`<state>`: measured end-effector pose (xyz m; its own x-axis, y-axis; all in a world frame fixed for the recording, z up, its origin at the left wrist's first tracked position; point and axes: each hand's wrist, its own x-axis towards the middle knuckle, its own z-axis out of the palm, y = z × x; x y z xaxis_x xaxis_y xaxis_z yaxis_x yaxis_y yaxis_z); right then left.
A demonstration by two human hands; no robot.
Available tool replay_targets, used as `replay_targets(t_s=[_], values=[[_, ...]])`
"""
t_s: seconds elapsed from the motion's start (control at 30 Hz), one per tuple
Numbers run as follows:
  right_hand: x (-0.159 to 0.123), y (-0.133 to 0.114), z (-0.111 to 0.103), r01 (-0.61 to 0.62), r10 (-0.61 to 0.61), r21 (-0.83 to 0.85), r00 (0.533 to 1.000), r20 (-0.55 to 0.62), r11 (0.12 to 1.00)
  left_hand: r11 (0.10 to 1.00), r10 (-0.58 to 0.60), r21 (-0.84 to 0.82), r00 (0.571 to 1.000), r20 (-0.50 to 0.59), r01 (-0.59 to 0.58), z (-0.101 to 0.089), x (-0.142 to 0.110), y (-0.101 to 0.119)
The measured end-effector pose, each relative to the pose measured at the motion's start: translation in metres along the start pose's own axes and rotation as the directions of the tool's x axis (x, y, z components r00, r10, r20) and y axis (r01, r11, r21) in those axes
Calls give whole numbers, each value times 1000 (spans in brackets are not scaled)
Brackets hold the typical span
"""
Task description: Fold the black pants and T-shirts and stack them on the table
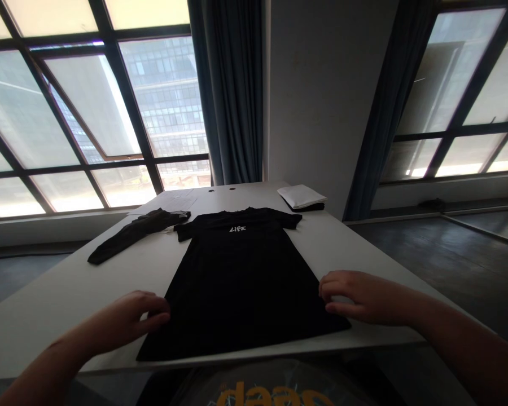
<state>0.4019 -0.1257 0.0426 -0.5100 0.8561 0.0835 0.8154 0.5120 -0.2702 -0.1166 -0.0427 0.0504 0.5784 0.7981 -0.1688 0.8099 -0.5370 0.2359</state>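
Observation:
A black short-sleeved T-shirt is spread flat on the white table, its collar away from me and its hem near the front edge. Small white lettering on its upper part appears upside down. At the shirt's left side edge, my left hand has its thumb and fingertips closed together on the fabric. My right hand pinches the opposite side edge, a little farther from the hem, with the fingers curled.
Dark crumpled fabric lies left of the shirt on the white table. At the far right, a white folded item rests on something black. Windows, curtains and a wall stand behind.

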Motion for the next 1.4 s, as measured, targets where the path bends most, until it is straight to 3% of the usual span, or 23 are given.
replay_targets(t_s=[0.1, 0.2, 0.23, 0.3, 0.47, 0.6, 0.7, 0.83, 0.97, 1.13, 1.4], values=[[33, 3, -20, 0, -3, 25, 994, 107, 1000, 995, 91, 35, 994, -58, -89, -19, 31, 13], [83, 19, -30, -77, 80, -36, 993, 83, 996, 983, 149, 122, 983, -110, -136, -31, 79, 16], [103, 27, -30, -115, 120, -64, 990, 80, 991, 979, 145, 162, 982, -124, -124, -33, 98, 15], [148, 40, -28, -200, 209, -94, 974, 88, 975, 969, 30, 246, 995, -99, -5, -37, 143, 13], [256, 57, -6, -399, 406, -102, 912, 56, 911, 947, -149, 275, 985, -84, 166, -39, 263, 23], [297, 69, 33, -548, 550, -69, 835, 4, 833, 931, -247, 216, 943, -225, 296, -15, 324, 26], [299, 89, 62, -625, 625, -42, 781, -13, 780, 918, -325, 133, 901, -286, 373, 11, 340, 7], [288, 121, 77, -661, 661, -37, 750, -15, 749, 908, -387, 58, 886, -255, 414, 30, 339, -34], [279, 140, 79, -678, 676, -27, 735, -46, 735, 900, -414, 33, 877, -246, 434, 30, 335, -62], [270, 156, 73, -703, 700, 1, 708, -89, 711, 886, -441, 13, 851, -287, 463, 30, 331, -71], [242, 204, 65, -794, 791, 24, 602, -104, 607, 774, -621, -114, 714, -323, 622, 23, 319, -115]])
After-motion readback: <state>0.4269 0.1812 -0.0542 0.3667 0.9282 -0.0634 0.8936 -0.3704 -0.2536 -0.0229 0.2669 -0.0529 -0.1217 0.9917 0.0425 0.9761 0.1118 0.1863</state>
